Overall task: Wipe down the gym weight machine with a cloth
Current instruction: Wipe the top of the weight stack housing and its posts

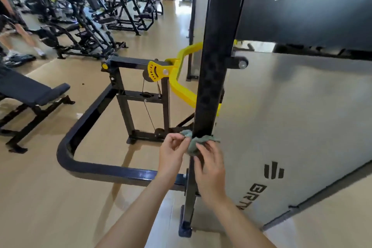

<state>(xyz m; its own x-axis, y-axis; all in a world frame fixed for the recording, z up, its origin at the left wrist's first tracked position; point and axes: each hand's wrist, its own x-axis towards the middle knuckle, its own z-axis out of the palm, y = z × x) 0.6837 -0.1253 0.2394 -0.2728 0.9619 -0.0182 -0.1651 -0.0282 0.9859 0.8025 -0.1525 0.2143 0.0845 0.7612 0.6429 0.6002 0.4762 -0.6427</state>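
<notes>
The grey-green cloth [196, 143] is wrapped around the black upright post [214, 66] of the weight machine, low on the post and well above its rubber foot [184, 231]. The left hand [174, 153] pinches the cloth end that shows to the left of the post, fingers [181, 137] closed on the fabric; the right hand [211, 165] presses the bunched cloth against the front and right face of the post, fingers curled over it. Judged from this position, work on the post is in hand rather than finished: the stretch of post between the cloth and the foot appears not yet reached. No visible sheen or streak tells whether the post above the cloth has been wiped (the dark finish is mottled and blurred, so cleaned and uncleaned sections cannot be told apart). Left of the post, the curved black base rail [84, 133], the small pulley frame [141, 98] and the yellow lever arm [182, 88] carry no cloth and show no sign either way. Right of the post, the grey shroud panel [291, 117] with its logo is likewise undetermined. Overall assessment: partway, with the lower post and likely the remaining frame parts outstanding.
</notes>
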